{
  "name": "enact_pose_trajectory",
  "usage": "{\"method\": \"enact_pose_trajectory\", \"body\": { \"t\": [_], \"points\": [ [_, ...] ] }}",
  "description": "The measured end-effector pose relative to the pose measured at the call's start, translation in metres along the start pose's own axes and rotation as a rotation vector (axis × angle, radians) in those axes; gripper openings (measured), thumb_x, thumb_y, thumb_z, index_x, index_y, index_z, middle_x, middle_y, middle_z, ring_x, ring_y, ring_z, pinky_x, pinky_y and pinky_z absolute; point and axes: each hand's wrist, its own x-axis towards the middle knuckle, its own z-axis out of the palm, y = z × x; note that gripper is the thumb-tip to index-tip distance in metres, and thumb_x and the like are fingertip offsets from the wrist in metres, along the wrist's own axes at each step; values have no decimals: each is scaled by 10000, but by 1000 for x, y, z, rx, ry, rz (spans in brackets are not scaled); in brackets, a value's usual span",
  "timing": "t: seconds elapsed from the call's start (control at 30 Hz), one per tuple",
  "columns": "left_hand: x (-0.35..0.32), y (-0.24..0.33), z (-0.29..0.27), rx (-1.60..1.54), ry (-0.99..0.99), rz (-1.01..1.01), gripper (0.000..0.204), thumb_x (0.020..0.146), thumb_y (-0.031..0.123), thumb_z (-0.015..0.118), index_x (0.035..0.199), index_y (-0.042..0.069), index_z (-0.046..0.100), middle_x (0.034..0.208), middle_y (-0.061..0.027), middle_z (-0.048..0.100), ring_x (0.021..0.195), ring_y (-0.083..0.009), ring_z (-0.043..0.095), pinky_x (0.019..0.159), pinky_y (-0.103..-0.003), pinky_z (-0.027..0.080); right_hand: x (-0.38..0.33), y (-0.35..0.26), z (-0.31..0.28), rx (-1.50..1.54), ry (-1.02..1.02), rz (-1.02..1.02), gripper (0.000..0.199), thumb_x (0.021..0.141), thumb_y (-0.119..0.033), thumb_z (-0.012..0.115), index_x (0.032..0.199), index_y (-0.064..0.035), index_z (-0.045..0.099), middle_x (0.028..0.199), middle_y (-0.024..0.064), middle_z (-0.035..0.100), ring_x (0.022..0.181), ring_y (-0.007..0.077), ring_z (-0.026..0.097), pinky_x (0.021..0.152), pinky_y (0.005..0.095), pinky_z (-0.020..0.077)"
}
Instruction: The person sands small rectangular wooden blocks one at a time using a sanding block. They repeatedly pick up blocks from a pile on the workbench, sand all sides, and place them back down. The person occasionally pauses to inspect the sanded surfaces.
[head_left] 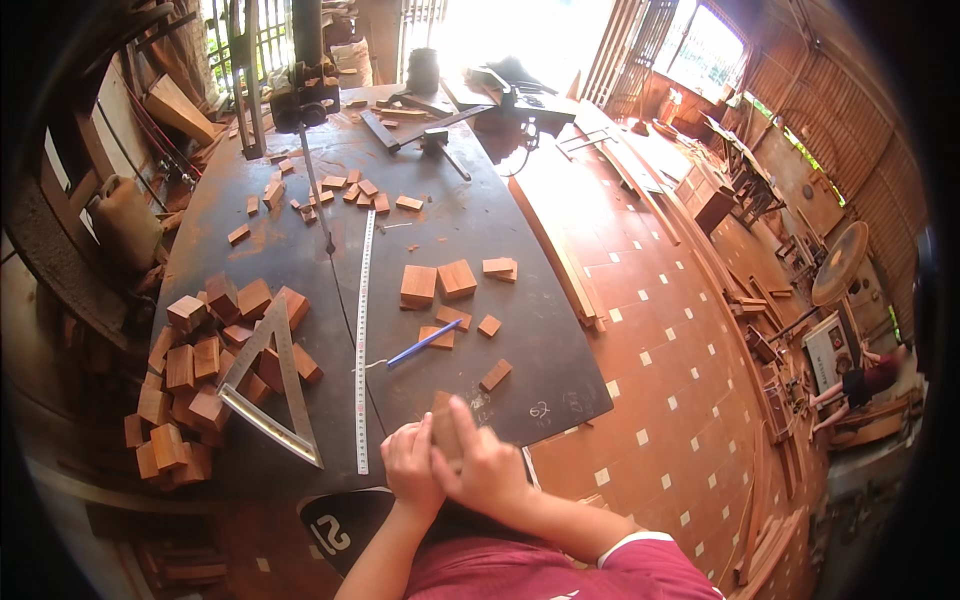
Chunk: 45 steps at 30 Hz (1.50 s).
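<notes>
Presently a small wood block point(444, 428) is held upright at the near edge of the dark worktable point(470, 230), between both hands, just above the person's lap. It is pinched by the left hand point(412, 466) on its left side, fingers curled and pressed together; right hand point(487, 468) is wrapped over the right side w/ fingers closed on it, one fingertip raised along the face. Held close to the body, prob. so the face can be inspected or rubbed; which of these cannot be told. Lower part of block is hidden behind the fingers.

Just far of the hands, a single small offcut point(495, 375) and a blue pencil point(423, 343) lie w/in easy reach. A steel rule point(363, 340) is laid near-to-far, left of the pencil. Further left, a metal triangle square point(272, 385) rests on a heap of reddish blocks point(195, 375), apparently stacked as stock. Mid-table, larger flat blocks point(438, 282) are grouped. At far left, scattered small chips point(345, 192) lie around the bandsaw blade point(310, 165), consistent w/ cutting waste.

Far end of table is washed out by window glare; items there are indistinct. Chalk marks near the table corner are too small to be read. A person at far right point(865, 380) is partly cut off by the rim.
</notes>
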Motion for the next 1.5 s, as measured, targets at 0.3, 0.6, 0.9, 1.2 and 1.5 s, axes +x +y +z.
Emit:
{"method": "enact_pose_trajectory", "body": {
  "t": [0.3, 0.6, 0.9, 1.2, 1.5],
  "points": [
    [-4, -2, 5, 19, 9, -9, 436, 877, 146, 716, 1285, -5, 727, 1064, -97, 712, 1071, -291, 696, 965, -452, 496, 5, 11, 7, -4, 88, -28, 812, 904, -412, 771, 1577, -51, 497, 763, 217, 684, 590, 381, 716, 526, 477, 593],
    [-4, -3, 9, 41, 42, -4, 452, 839, 180, 750, 1251, -7, 745, 1049, -112, 725, 1012, -300, 703, 930, -432, 499, 11, 16, 6, 23, 61, 66, 798, 873, -314, 806, 1556, -32, 505, 851, 271, 711, 671, 439, 729, 604, 494, 608],
    [-2, 2, 7, 33, 41, -13, 458, 824, 141, 745, 1263, 7, 739, 1041, -92, 717, 1042, -295, 705, 958, -453, 498, 19, 29, 10, 13, 69, 50, 826, 883, -333, 805, 1568, -13, 472, 857, 274, 718, 684, 424, 739, 594, 462, 611],
    [-3, 1, 7, 17, 56, -5, 441, 839, 160, 748, 1249, -4, 744, 1043, -117, 725, 1032, -311, 707, 956, -443, 499, 10, 17, 2, 12, 61, -2, 814, 874, -338, 804, 1565, -38, 497, 793, 241, 685, 622, 424, 713, 569, 481, 607],
    [-2, 0, 5, 10, 27, 1, 408, 875, 152, 744, 1251, -5, 741, 1028, -98, 721, 1037, -291, 708, 944, -450, 500, -4, 12, 4, 28, 36, -74, 839, 874, -363, 799, 1584, -42, 488, 787, 239, 681, 614, 412, 710, 568, 483, 603]
  ]
}}
